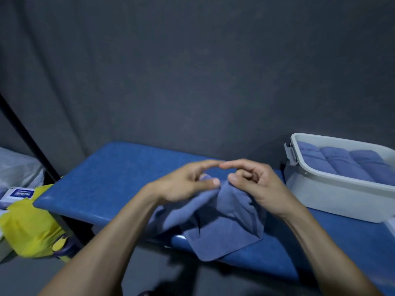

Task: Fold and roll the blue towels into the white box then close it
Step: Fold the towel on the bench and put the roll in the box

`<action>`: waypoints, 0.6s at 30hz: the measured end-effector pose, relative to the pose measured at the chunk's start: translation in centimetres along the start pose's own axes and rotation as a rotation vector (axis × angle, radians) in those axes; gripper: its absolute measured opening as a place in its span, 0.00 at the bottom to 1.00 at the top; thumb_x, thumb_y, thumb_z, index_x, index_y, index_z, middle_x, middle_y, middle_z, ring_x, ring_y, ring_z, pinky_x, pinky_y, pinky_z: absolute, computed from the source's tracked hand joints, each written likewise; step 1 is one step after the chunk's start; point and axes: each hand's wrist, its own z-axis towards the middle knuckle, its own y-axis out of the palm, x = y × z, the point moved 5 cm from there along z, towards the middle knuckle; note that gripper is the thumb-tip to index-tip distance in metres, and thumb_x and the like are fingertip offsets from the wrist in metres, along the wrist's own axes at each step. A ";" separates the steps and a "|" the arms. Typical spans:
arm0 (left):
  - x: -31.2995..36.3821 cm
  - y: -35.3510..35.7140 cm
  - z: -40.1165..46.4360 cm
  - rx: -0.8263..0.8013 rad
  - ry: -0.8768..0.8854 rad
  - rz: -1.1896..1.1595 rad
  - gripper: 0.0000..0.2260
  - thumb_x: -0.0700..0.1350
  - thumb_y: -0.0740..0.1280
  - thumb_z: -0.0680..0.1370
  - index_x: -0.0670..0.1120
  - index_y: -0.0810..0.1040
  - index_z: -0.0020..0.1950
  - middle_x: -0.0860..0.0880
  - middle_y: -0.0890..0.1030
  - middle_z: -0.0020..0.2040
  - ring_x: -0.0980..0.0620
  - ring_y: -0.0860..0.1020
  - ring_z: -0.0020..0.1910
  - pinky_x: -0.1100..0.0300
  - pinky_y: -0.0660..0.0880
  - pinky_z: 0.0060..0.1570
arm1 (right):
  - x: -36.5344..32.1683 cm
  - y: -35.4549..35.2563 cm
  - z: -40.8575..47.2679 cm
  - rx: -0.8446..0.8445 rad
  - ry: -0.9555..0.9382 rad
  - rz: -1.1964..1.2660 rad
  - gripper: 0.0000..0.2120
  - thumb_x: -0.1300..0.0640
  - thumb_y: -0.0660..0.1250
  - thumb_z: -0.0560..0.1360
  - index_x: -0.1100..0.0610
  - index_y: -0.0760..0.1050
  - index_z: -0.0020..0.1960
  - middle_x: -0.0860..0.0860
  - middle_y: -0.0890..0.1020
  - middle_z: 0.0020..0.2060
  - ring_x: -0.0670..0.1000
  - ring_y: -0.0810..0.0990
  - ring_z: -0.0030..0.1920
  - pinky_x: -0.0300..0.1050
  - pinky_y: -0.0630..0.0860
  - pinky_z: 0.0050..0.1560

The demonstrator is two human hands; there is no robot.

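A dim room: a dark grey curtain [192, 71] hangs along the far side behind a blue padded bench [111, 174]; grey floor [27, 278] near left.

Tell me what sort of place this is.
Probably a makeshift recording booth or workroom: a dark fabric backdrop, a blue padded bench used as worktop, and a white box of rolled towels.

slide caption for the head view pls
Both hands pinch a crumpled blue towel over the blue padded bench, beside an open white plastic box.

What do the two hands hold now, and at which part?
Both the left hand and the right hand pinch the blue towel at its bunched top edge.
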 end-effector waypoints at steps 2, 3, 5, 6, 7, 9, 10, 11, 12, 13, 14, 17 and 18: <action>0.1 1.7 0.4 -0.124 -0.020 0.104 0.10 0.46 0.65 0.83 0.50 0.77 0.64 0.48 0.80 0.41 0.54 0.71 0.39 0.44 0.76 0.44 | 0.0 0.3 0.1 -0.023 0.009 0.021 0.15 0.55 0.73 0.74 0.56 0.82 0.60 0.50 0.72 0.28 0.42 0.70 0.31 0.32 0.68 0.36; 0.1 1.8 0.6 -0.124 -0.030 0.139 0.09 0.48 0.65 0.83 0.48 0.79 0.61 0.45 0.82 0.45 0.54 0.74 0.43 0.42 0.77 0.51 | 0.1 0.1 0.0 -0.030 0.020 0.021 0.16 0.53 0.74 0.73 0.54 0.82 0.60 0.51 0.73 0.29 0.44 0.70 0.32 0.33 0.68 0.35; 0.0 0.8 0.7 -0.049 -0.050 0.156 0.08 0.49 0.66 0.83 0.46 0.80 0.53 0.47 0.82 0.44 0.56 0.74 0.45 0.49 0.76 0.52 | 0.5 -0.8 -0.2 -0.024 0.053 -0.006 0.16 0.53 0.75 0.72 0.52 0.83 0.59 0.51 0.74 0.31 0.47 0.70 0.34 0.34 0.68 0.37; -0.1 0.1 0.6 -0.008 -0.062 0.141 0.07 0.48 0.66 0.83 0.46 0.80 0.50 0.51 0.80 0.42 0.57 0.74 0.43 0.55 0.74 0.49 | 0.7 -1.5 -0.4 -0.012 0.068 -0.043 0.15 0.54 0.75 0.72 0.52 0.84 0.58 0.51 0.76 0.33 0.48 0.72 0.35 0.35 0.69 0.38; 0.1 -0.5 0.3 0.026 -0.069 0.121 0.07 0.46 0.65 0.84 0.46 0.79 0.48 0.53 0.79 0.41 0.59 0.74 0.41 0.59 0.73 0.46 | 0.8 -2.3 -0.6 0.005 0.080 -0.093 0.13 0.54 0.75 0.73 0.52 0.84 0.56 0.50 0.79 0.35 0.48 0.75 0.37 0.37 0.71 0.41; 0.2 -1.5 -0.2 0.068 -0.082 0.102 0.07 0.45 0.65 0.84 0.46 0.79 0.47 0.54 0.79 0.40 0.59 0.74 0.40 0.61 0.72 0.44 | 1.3 -3.8 -1.0 0.083 0.093 -0.199 0.05 0.58 0.74 0.76 0.53 0.85 0.52 0.47 0.81 0.35 0.47 0.76 0.37 0.40 0.73 0.41; 0.2 -1.7 -0.4 0.073 -0.084 0.108 0.08 0.46 0.65 0.84 0.46 0.79 0.47 0.54 0.78 0.39 0.58 0.73 0.39 0.61 0.71 0.43 | 1.6 -4.6 -1.3 0.141 0.101 -0.236 0.04 0.60 0.73 0.77 0.53 0.85 0.49 0.47 0.76 0.31 0.47 0.71 0.34 0.41 0.69 0.38; 0.4 -1.7 -0.7 0.068 -0.090 0.119 0.08 0.46 0.66 0.84 0.46 0.79 0.46 0.54 0.77 0.38 0.58 0.72 0.38 0.60 0.70 0.42 | 1.9 -5.3 -1.4 0.207 0.109 -0.261 0.04 0.61 0.72 0.77 0.53 0.84 0.47 0.47 0.70 0.30 0.47 0.67 0.33 0.42 0.65 0.36; 0.7 -1.5 -0.8 0.052 -0.092 0.134 0.09 0.47 0.66 0.84 0.46 0.79 0.46 0.54 0.77 0.38 0.58 0.71 0.38 0.59 0.69 0.42 | 2.1 -5.7 -1.6 0.259 0.116 -0.271 0.05 0.61 0.72 0.77 0.53 0.83 0.45 0.49 0.67 0.30 0.48 0.65 0.33 0.42 0.64 0.35; 1.1 -1.1 -0.9 0.023 -0.087 0.153 0.09 0.47 0.66 0.83 0.45 0.80 0.47 0.52 0.77 0.38 0.57 0.71 0.38 0.58 0.69 0.42 | 2.2 -6.0 -1.7 0.299 0.117 -0.276 0.05 0.61 0.72 0.77 0.54 0.82 0.44 0.49 0.66 0.30 0.48 0.64 0.33 0.42 0.64 0.35; 1.6 -0.5 -1.0 -0.014 -0.071 0.160 0.08 0.47 0.66 0.83 0.45 0.80 0.47 0.51 0.78 0.39 0.56 0.72 0.39 0.56 0.70 0.44 | 2.2 -6.0 -1.7 0.326 0.115 -0.281 0.05 0.61 0.72 0.77 0.54 0.82 0.43 0.50 0.66 0.30 0.48 0.64 0.33 0.42 0.64 0.35; 3.9 1.5 -1.4 -0.161 0.001 0.127 0.07 0.41 0.66 0.83 0.42 0.81 0.58 0.54 0.83 0.47 0.60 0.77 0.47 0.64 0.72 0.52 | 2.2 -5.5 -1.6 0.386 0.112 -0.332 0.07 0.59 0.71 0.77 0.53 0.80 0.41 0.49 0.67 0.27 0.48 0.64 0.29 0.42 0.63 0.32; 4.7 2.1 -1.6 -0.233 0.015 0.114 0.11 0.38 0.65 0.83 0.40 0.79 0.64 0.59 0.83 0.48 0.65 0.77 0.49 0.69 0.71 0.53 | 2.2 -5.3 -1.6 0.399 0.110 -0.329 0.06 0.58 0.70 0.78 0.53 0.78 0.42 0.49 0.68 0.26 0.48 0.64 0.28 0.43 0.62 0.31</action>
